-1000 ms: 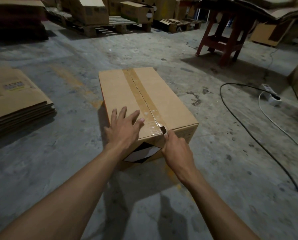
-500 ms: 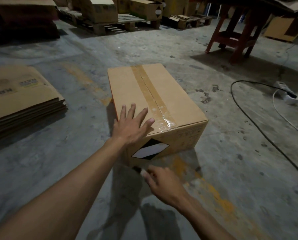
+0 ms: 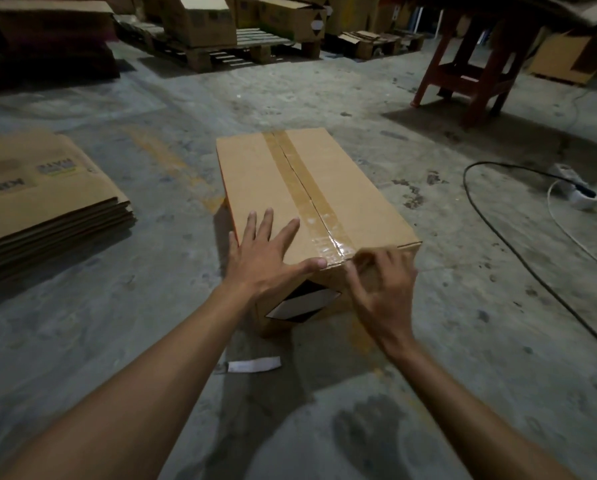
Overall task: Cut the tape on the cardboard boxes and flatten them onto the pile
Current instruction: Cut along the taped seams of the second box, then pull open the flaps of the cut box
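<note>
The grey, stained concrete floor (image 3: 428,341) filled the view. At its centre stood the closed brown cardboard box (image 3: 266,181), its top flaps joined by a strip of brown packing tape (image 3: 305,188) that showed a dark slit along the seam. At nine o'clock from the box, well apart, lay the pile of flattened brown cardboard sheets (image 3: 47,195). At two o'clock stood a red wooden table frame (image 3: 470,64), and at twelve o'clock wooden pallets (image 3: 241,46) carried more cartons. A black cable (image 3: 498,237) curved across the floor at three o'clock toward a white power strip (image 3: 577,188).

The left hand (image 3: 266,261) rested flat on the near left part of the box top, fingers spread and straight. The right hand (image 3: 383,289) was at the near top edge of the box beside the tape end, blurred, fingers curled; whether it gripped anything could not be told. A small white-handled knife (image 3: 252,364) lay on the floor at six o'clock from the box, between the forearms.
</note>
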Motion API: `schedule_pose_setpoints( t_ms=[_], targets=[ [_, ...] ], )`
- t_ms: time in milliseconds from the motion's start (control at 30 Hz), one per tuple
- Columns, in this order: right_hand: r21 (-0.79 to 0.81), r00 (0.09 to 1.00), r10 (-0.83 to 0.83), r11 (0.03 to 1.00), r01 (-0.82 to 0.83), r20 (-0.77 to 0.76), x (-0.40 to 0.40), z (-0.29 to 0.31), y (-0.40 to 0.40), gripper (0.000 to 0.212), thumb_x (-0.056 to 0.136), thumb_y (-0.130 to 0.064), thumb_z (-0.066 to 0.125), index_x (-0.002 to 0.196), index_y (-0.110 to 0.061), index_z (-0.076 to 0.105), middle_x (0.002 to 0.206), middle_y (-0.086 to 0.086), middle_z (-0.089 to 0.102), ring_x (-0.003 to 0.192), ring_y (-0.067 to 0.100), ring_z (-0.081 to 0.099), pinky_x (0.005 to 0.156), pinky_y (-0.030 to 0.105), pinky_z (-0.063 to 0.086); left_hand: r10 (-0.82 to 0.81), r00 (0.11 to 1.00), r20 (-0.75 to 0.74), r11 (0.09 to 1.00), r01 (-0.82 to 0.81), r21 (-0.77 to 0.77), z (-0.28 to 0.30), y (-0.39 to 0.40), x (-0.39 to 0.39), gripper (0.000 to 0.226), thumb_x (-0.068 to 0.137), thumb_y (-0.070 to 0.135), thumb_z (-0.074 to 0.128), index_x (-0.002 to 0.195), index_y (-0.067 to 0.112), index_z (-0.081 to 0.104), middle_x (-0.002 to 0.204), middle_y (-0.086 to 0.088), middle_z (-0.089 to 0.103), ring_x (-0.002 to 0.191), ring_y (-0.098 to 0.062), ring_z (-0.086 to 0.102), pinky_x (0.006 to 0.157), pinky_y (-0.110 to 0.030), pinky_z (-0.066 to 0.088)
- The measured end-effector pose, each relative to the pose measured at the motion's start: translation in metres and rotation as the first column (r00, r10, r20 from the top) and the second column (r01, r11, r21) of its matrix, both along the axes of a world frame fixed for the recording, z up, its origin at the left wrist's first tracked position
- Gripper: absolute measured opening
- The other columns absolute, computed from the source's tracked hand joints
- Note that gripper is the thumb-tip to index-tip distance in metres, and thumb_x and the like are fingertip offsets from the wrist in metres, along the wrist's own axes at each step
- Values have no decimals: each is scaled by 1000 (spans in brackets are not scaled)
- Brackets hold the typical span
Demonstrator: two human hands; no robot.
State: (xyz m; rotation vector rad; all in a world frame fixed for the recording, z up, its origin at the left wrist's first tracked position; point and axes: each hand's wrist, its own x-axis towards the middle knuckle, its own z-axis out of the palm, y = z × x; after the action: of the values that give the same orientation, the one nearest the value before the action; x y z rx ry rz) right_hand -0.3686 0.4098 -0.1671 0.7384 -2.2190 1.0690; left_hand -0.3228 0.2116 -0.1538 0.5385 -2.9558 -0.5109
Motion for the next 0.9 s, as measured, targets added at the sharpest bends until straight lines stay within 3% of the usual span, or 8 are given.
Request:
schedule_pose_setpoints(
  t_ms=[100, 200, 300, 533, 700, 800, 900],
  targets=[
    [327, 998, 8, 945, -26, 55, -55, 18, 19, 46, 74, -66, 63, 108, -36, 69, 126, 1, 53, 123, 28, 40, 96, 43, 31, -10, 1000, 4, 1000, 10, -30, 0, -1, -1, 109, 54, 102, 10, 151, 51, 2, 163, -1, -14, 149, -26, -18, 116, -63, -2],
    [482, 950, 120, 839, -251, 287, -94, 34, 28, 62, 63, -80, 60, 114, -46, 66, 147, -3, 44, 141, 27, 27, 109, 48, 20, -19, 1000, 14, 998, 20, -53, 1, -2, 1, 107, 55, 101, 9, 150, 52, 0, 163, -1, -14, 149, -26, -17, 116, -63, -1],
    [484, 857, 283, 729, -484, 431, -112, 48, 28, 66, 60, -69, 74, 120, -44, 63, 146, -5, 48, 139, 21, 32, 111, 51, 30, -26, 999, 22, 998, 28, -60, 2, -2, 1, 107, 54, 100, 9, 149, 53, -1, 163, -1, -14, 149, -26, -17, 116, -63, -1],
    [556, 833, 303, 633, -539, 463, -131, 68, 23, 67, 54, -80, 68, 114, -52, 60, 132, -16, 51, 121, 12, 35, 98, 40, 36, -74, 997, 13, 993, 75, -88, 4, -2, 5, 99, 55, 100, 4, 146, 60, -2, 164, 5, -11, 149, -25, -15, 115, -66, 0],
    [672, 875, 319, 561, -484, 364, -138, 74, 25, 68, 63, -83, 57, 118, -44, 62, 133, -14, 55, 116, 11, 45, 91, 37, 43, -102, 995, -15, 990, 100, -99, 3, -1, 6, 96, 57, 100, 8, 143, 62, -10, 163, 10, -12, 150, -21, -12, 114, -68, 1],
    [764, 913, 380, 542, -350, 149, -138, 65, 32, 67, 77, -83, 45, 125, -40, 60, 132, -11, 60, 114, 14, 55, 85, 36, 52, -115, 993, -41, 989, 110, -95, 2, -2, 6, 95, 56, 101, 7, 141, 64, -11, 163, 12, -11, 150, -21, -13, 113, -69, 1],
    [760, 896, 444, 581, -290, 2, -133, 59, 37, 61, 89, -73, 38, 125, -32, 63, 124, -2, 65, 106, 18, 62, 76, 34, 56, -115, 990, -76, 990, 108, -91, 2, -3, 7, 99, 54, 102, 5, 143, 62, -9, 163, 12, -9, 150, -19, -12, 114, -68, 0]
  ],
)
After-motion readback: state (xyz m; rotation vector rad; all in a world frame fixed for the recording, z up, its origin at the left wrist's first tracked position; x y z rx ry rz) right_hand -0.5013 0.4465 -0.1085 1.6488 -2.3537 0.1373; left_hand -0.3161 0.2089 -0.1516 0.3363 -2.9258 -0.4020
